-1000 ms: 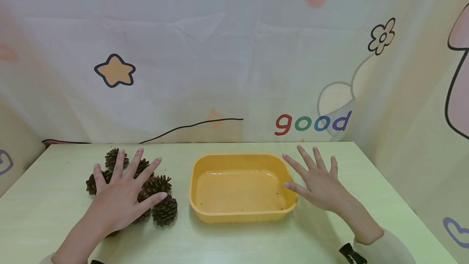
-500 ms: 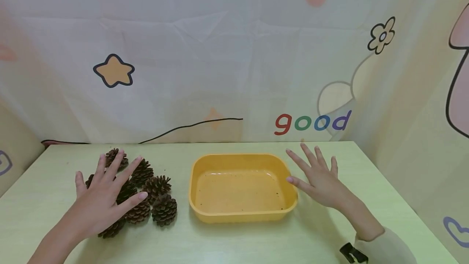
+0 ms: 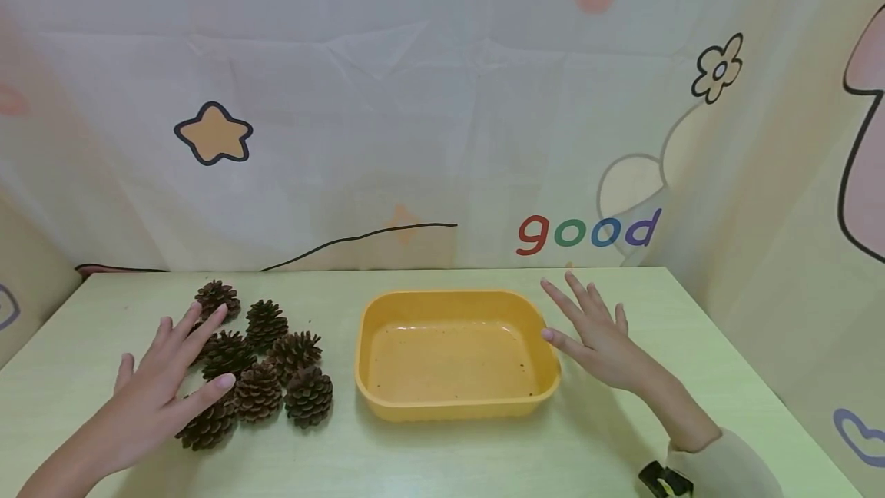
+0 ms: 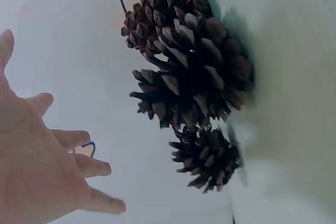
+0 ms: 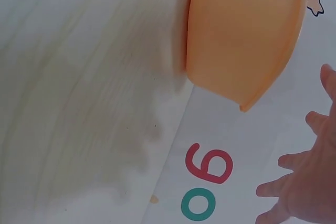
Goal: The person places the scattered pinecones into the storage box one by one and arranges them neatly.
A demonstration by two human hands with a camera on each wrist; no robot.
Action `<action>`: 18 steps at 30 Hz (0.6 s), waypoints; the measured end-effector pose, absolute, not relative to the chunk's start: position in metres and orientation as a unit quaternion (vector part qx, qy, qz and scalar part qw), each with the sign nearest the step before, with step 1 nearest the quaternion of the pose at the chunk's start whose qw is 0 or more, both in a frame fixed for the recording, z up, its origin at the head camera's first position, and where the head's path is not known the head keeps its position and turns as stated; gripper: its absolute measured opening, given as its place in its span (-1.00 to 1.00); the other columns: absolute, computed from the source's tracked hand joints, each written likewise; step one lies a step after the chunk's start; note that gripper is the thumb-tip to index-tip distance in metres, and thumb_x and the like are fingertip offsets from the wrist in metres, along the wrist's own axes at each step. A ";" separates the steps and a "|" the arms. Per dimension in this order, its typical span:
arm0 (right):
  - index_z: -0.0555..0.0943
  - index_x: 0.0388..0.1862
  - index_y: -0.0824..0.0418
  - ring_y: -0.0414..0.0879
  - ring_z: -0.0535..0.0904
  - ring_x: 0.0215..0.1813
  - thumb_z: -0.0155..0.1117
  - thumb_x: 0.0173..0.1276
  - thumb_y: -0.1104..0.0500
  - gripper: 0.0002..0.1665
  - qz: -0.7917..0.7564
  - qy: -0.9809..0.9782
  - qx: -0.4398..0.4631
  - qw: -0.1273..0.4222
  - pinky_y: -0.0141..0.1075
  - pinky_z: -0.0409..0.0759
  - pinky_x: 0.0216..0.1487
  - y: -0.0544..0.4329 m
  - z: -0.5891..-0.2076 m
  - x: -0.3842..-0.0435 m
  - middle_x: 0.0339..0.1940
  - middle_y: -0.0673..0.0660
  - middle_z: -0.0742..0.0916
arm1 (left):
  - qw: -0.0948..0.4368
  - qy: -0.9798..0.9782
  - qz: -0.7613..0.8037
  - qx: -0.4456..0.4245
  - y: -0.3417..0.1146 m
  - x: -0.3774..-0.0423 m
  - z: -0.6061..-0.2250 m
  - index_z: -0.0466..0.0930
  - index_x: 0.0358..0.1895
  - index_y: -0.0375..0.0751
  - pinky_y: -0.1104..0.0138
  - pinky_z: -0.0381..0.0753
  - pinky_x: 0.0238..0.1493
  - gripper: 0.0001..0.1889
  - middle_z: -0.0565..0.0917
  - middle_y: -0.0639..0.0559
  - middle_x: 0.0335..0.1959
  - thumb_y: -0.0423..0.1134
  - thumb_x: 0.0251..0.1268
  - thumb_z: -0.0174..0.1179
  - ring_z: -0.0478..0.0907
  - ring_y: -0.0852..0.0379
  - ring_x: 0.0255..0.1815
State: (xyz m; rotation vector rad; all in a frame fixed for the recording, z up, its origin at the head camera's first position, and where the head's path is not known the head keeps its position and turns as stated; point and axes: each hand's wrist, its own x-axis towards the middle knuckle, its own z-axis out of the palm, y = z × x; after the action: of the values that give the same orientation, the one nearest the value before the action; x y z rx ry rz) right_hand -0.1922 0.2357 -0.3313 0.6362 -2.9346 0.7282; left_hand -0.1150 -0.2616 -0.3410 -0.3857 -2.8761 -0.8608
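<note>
Several brown pine cones (image 3: 257, 392) lie in a cluster on the left of the table. My left hand (image 3: 155, 383) hovers over the cluster's left side, fingers spread and holding nothing; it hides part of the cones behind it. In the left wrist view, pine cones (image 4: 199, 72) stand beside the spread hand (image 4: 37, 161), apart from it. A yellow plastic basin (image 3: 456, 410) sits mid-table with only small dark specks inside. My right hand (image 3: 598, 336) is held at the basin's right rim, fingers extended and empty. The right wrist view shows the basin's outer wall (image 5: 236, 40) near that hand (image 5: 310, 177).
The pale table (image 3: 442, 459) ends at a printed cloth backdrop (image 3: 387, 137) behind, with cloth sides at left and right. A black strap clip (image 3: 665, 479) sits at the right sleeve (image 3: 726, 467).
My left hand has moved left and a little down, uncovering more of the pine cones. My right hand has barely shifted; the basin and cones stay in place.
</note>
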 end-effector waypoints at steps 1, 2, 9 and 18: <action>-0.03 0.46 -0.12 0.42 -0.33 0.38 0.01 0.35 -0.14 -0.22 0.243 -0.948 0.206 0.021 0.43 -0.49 0.13 0.236 -0.332 -0.193 0.47 0.26 -0.11 | 0.052 -0.945 -0.296 -0.126 -0.264 -0.115 -0.342 -0.34 0.44 0.22 -0.45 -0.67 -0.09 -0.23 -0.41 -0.12 0.45 -0.05 0.35 0.00 -0.60 -0.33 0.35; -0.04 0.46 -0.12 0.42 -0.33 0.39 0.01 0.36 -0.13 -0.22 0.251 -0.946 0.206 0.016 0.43 -0.49 0.13 0.235 -0.333 -0.193 0.47 0.26 -0.12 | 0.047 -0.942 -0.308 -0.126 -0.266 -0.114 -0.343 -0.35 0.44 0.23 -0.45 -0.66 -0.08 -0.23 -0.42 -0.12 0.45 -0.06 0.36 -0.02 -0.61 -0.33 0.35; -0.04 0.47 -0.09 0.39 -0.16 0.39 0.01 0.37 -0.08 -0.23 0.297 -0.931 0.212 -0.006 0.46 -0.45 0.11 0.235 -0.338 -0.196 0.46 0.29 -0.09 | 0.024 -0.917 -0.378 -0.125 -0.278 -0.108 -0.349 -0.37 0.42 0.32 -0.51 -0.17 -0.09 -0.20 -0.39 -0.13 0.45 -0.16 0.35 0.02 -0.47 -0.39 0.36; -0.10 0.48 -0.04 0.30 -0.28 0.43 0.01 0.38 -0.04 -0.20 0.357 -0.907 0.219 -0.051 0.46 -0.25 0.14 0.236 -0.345 -0.204 0.47 0.27 -0.14 | -0.006 -0.908 -0.408 -0.096 -0.295 -0.102 -0.364 -0.33 0.45 0.18 -0.42 0.05 -0.09 -0.16 -0.20 -0.29 0.43 -0.19 0.30 0.08 -0.27 -0.41 0.36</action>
State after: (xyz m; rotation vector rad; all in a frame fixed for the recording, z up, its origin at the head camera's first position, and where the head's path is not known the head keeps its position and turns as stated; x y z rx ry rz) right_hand -0.2044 0.2361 -0.3453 0.7102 -2.9455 1.1606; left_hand -0.1017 -0.2951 -0.3636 -0.3032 -2.8626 -1.2873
